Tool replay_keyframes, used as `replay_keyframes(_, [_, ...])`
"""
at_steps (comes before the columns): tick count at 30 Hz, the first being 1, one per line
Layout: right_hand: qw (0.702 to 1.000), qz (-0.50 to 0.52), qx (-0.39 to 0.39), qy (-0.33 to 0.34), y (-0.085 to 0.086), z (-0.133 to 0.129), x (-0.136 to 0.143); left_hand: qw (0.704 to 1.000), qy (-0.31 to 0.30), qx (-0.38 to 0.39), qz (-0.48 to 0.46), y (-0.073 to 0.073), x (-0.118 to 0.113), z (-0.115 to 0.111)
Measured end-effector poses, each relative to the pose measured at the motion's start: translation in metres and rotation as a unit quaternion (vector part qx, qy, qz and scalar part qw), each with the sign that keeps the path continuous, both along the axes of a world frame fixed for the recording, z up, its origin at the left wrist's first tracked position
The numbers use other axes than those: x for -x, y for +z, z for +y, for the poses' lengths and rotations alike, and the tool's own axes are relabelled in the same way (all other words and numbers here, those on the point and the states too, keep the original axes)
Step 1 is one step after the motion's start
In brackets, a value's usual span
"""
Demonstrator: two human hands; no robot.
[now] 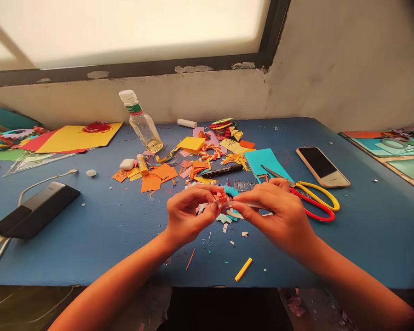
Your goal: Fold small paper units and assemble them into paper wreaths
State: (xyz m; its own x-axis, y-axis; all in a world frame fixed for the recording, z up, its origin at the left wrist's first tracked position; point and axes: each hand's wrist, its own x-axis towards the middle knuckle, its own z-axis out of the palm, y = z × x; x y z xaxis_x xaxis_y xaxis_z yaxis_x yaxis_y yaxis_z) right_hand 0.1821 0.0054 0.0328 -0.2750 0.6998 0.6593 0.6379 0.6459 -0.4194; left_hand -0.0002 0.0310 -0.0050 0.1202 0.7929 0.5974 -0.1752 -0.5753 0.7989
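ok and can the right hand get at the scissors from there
Probably yes: the scissors lie close beside the right hand, handles uncovered. It seems to pinch a pale strip, though, so it may have to let go first.

Head-worn view, forward and down

Left hand (191, 211) in a curled pinch | right hand (279, 211) matches it, close by! | both bare forearms (124, 278) slant inward
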Motion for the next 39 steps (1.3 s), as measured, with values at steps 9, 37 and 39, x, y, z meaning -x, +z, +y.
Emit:
replay_keyframes(9, [0.977, -0.100, -0.182, -0.055, -0.003, -0.003, -0.004, 0.996, -0.081, 0.032, -0.026, -0.003, 0.000, 0.000])
replay_keyframes(37, [0.928, -0.184, -0.311, -0.087, -0.011, -0.007, -0.002, 0.988, -0.091, 0.125, -0.028, 0.003, -0.003, 0.001])
replay_keyframes(39, [0.931, -0.188, -0.291, -0.112, -0.011, -0.007, 0.000, 0.990, -0.088, 0.108, -0.034, 0.003, -0.004, -0.001])
